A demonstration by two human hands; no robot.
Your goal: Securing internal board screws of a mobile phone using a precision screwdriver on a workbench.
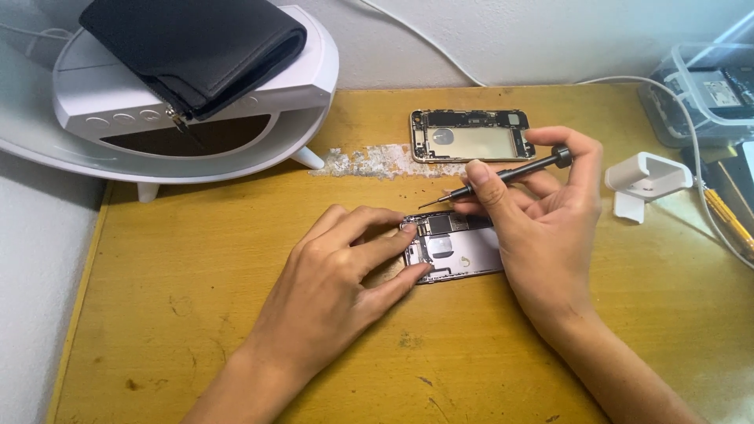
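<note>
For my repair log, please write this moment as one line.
left hand: steadies opened phone | right hand: holds precision screwdriver | behind: empty phone housing

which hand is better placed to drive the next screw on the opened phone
Right, probably. The right hand already grips the screwdriver, its tip just above the top edge of the opened phone. The left hand carries no tool; its fingers press the phone's left end, steadying it.
</note>
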